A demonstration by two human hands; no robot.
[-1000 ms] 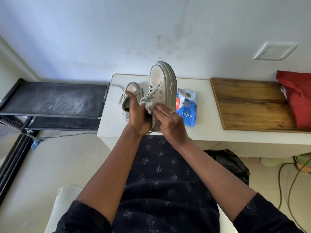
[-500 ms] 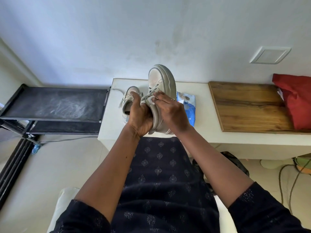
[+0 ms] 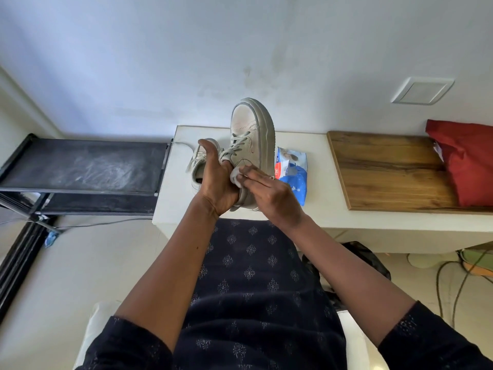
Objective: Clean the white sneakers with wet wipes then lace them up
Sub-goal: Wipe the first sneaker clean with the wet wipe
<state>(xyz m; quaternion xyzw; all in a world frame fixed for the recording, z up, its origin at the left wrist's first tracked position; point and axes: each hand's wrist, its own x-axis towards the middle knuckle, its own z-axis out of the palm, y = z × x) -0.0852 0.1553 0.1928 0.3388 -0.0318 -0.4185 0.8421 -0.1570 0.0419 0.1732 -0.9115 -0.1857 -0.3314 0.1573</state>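
My left hand grips the heel end of a white sneaker and holds it up, toe pointing at the wall, laces facing me. My right hand presses a small bunched wet wipe against the sneaker's side near the collar, its fingers laid over the wipe. The second white sneaker lies on the white table behind my left hand, mostly hidden, with loose laces. A blue pack of wet wipes lies on the table just right of the held sneaker.
A wooden board covers the table's right part, with a red bag on it. A black shelf rack stands left of the table. Cables and a dark bag lie on the floor under the table at right.
My right hand slid with the wipe from the lace area down to the sneaker's side near the collar. My left thumb lifted off the shoe. The view shifted slightly.
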